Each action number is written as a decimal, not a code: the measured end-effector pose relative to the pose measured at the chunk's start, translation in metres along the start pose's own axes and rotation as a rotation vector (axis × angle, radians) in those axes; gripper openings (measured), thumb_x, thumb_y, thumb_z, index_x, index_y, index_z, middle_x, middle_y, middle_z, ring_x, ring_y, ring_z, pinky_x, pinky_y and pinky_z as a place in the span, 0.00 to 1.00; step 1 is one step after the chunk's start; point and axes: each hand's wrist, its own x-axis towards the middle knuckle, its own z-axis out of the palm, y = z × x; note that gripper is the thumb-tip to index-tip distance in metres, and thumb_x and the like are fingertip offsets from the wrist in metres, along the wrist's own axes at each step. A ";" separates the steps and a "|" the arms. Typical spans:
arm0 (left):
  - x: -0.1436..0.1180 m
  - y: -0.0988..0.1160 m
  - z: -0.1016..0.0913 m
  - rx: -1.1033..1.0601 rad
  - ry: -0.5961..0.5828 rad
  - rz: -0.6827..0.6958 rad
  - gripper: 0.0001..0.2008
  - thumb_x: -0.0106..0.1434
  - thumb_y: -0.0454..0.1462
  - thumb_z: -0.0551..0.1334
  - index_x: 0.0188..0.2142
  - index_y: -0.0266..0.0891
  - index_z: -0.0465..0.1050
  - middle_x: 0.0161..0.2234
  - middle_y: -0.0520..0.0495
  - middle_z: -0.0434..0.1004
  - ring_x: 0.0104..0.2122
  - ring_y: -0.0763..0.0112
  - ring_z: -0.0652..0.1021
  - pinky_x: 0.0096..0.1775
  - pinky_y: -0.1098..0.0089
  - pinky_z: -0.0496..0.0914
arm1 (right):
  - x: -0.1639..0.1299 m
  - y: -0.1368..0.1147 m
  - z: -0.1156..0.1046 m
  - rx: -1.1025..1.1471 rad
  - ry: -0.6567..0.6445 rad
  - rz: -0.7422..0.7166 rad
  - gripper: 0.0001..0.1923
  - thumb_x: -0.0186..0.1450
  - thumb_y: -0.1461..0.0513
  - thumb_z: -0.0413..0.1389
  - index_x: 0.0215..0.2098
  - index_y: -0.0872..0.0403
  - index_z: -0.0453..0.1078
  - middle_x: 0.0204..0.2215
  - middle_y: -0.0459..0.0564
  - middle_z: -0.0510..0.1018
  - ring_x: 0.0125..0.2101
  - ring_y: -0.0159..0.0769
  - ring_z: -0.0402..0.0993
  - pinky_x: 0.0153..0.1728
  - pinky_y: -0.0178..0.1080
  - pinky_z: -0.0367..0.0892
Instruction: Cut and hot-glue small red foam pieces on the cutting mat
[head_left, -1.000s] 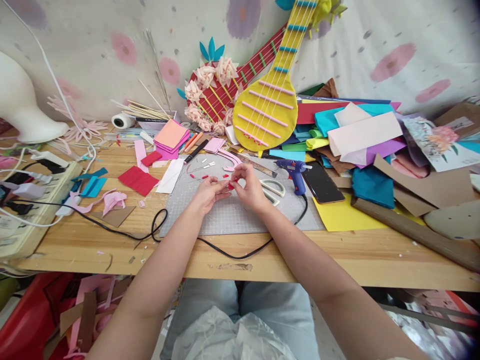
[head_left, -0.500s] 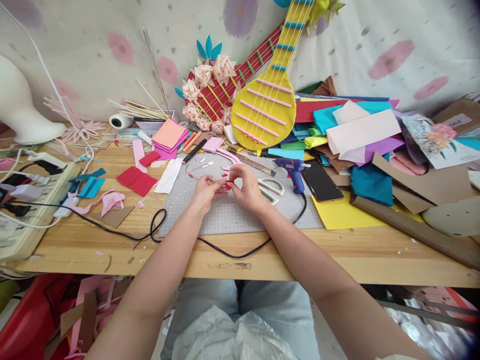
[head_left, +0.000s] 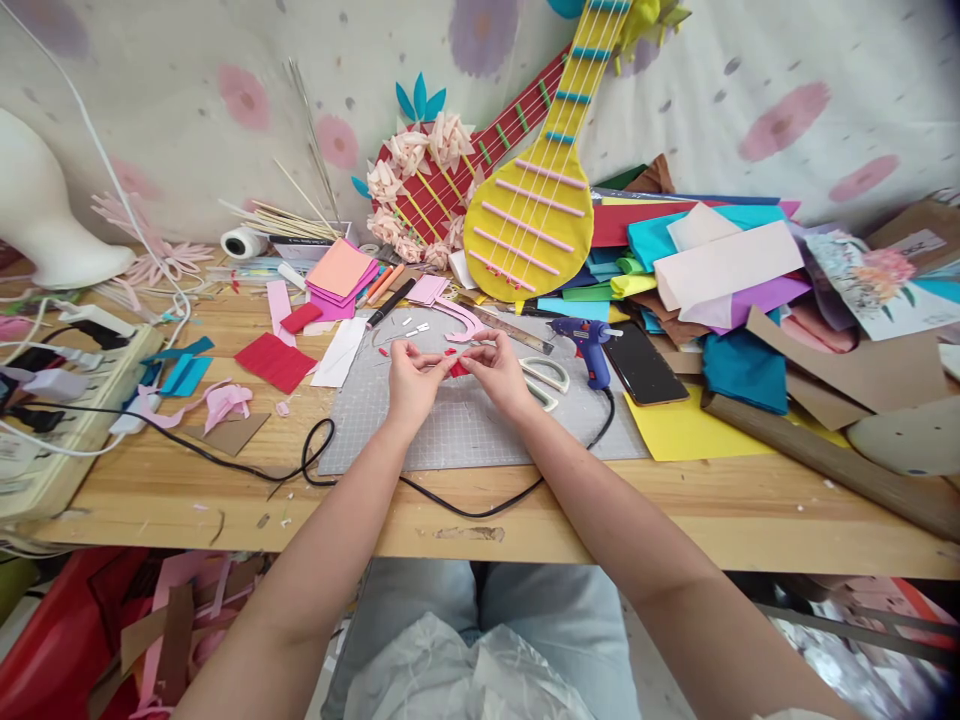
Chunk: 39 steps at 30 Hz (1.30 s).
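I pinch a small red piece (head_left: 454, 366) w/ both hands, left hand (head_left: 410, 378) & right hand (head_left: 498, 372), over the grey mat (head_left: 480, 430). More red bits (head_left: 399, 352) on mat unused; job looks partway.

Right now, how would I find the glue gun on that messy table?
Start at the grey mat under the hands. At its right edge, left of the black phone, lies the glue gun. It is the only blue tool, with a black cord trailing from it.
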 end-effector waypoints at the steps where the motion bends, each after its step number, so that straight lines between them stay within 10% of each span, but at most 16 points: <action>1: 0.000 0.000 0.000 -0.002 -0.003 0.001 0.26 0.45 0.36 0.66 0.35 0.43 0.48 0.24 0.57 0.73 0.21 0.74 0.76 0.33 0.69 0.71 | 0.000 -0.001 0.000 0.009 -0.007 0.003 0.24 0.48 0.54 0.62 0.37 0.49 0.54 0.24 0.39 0.72 0.26 0.29 0.70 0.34 0.38 0.66; 18: 0.000 -0.002 0.002 -0.074 -0.029 -0.017 0.26 0.43 0.35 0.67 0.33 0.43 0.47 0.24 0.55 0.73 0.22 0.72 0.77 0.32 0.67 0.72 | -0.003 -0.004 -0.001 -0.435 0.042 -0.170 0.12 0.58 0.59 0.52 0.39 0.51 0.56 0.26 0.41 0.72 0.27 0.31 0.70 0.34 0.39 0.65; 39: 0.001 0.000 0.003 -0.075 -0.007 -0.040 0.26 0.42 0.33 0.65 0.31 0.43 0.46 0.21 0.60 0.70 0.19 0.78 0.72 0.29 0.73 0.67 | -0.001 -0.007 -0.003 -0.276 -0.010 -0.056 0.18 0.52 0.61 0.56 0.38 0.50 0.54 0.25 0.40 0.74 0.26 0.31 0.72 0.33 0.39 0.67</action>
